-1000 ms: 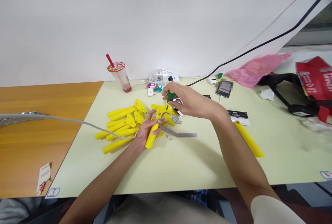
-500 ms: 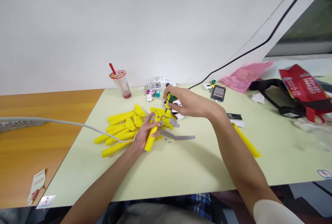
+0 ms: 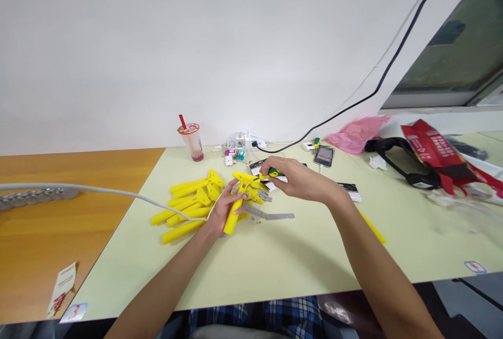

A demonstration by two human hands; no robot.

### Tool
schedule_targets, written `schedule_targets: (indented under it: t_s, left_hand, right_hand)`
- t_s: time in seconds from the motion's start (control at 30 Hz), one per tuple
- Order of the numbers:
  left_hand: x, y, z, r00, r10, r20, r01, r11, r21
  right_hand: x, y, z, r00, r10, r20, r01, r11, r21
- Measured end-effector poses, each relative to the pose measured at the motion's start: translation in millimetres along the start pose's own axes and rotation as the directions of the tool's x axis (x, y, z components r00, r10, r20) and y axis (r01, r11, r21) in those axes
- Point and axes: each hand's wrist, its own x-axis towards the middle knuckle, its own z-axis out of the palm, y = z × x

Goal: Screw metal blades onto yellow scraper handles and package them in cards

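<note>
My left hand (image 3: pixel 222 208) is wrapped round the grip of a yellow plastic scraper handle (image 3: pixel 233 217), its wide head tilted up and away from me. In my right hand (image 3: pixel 290 176) is a green and yellow screwdriver (image 3: pixel 274 172), lying nearly level, its tip close to the handle's head; I cannot tell if they touch. Several more yellow handles (image 3: pixel 183 231) lie in a pile left of my left hand. Under and beside the held handle are grey metal pieces, among them a bent metal strip (image 3: pixel 279 216). Small screws (image 3: pixel 258 222) lie near that strip.
A cup with a red straw (image 3: pixel 194 145) and a power strip (image 3: pixel 241 141) stand by the wall. Rightward are a phone (image 3: pixel 324 156), a pink bag (image 3: pixel 356 134), a red package (image 3: pixel 436 153) and another yellow piece (image 3: pixel 373 227). A grey cable (image 3: pixel 118 191) crosses the left side.
The screwdriver has gone from steep to nearly level, and my right hand has shifted slightly right and down. My left hand keeps its hold on the handle. The view has turned a little.
</note>
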Motion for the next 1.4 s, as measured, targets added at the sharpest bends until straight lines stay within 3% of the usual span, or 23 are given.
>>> schedule_targets:
  t_s: [0.2,0.43,0.73,0.97,1.4]
  left_hand:
    - [-0.7,-5.2,0.8,0.999,0.027,0.030,-0.028,0.999,0.019]
    - [-3.0,-3.6,3.8,0.999,0.030,0.040,-0.031,0.999,0.029]
    - [-3.8,-6.9,5.8,0.999,-0.039,0.035,0.037,0.998,0.045]
    - [-2.2,-8.7,5.0,0.996,-0.078,0.034,0.076,0.996,0.049]
    - [-0.2,-10.6,1.1,0.996,-0.080,0.036,0.080,0.997,0.009]
  right_hand:
    - [-9.4,-12.4,5.6,0.948,0.301,-0.107,-0.311,0.946,-0.092]
    - [-18.1,-20.2,-1.0,0.993,0.110,-0.044,-0.114,0.989,-0.099]
    - [-15.9,-26.9,-9.0,0.986,0.096,-0.137,-0.106,0.992,-0.075]
    - [9.7,-24.3,3.2,0.998,0.042,-0.041,-0.043,0.998,-0.037]
    - [19.3,-15.8,4.9,0.998,0.060,-0.032,-0.061,0.997,-0.049]
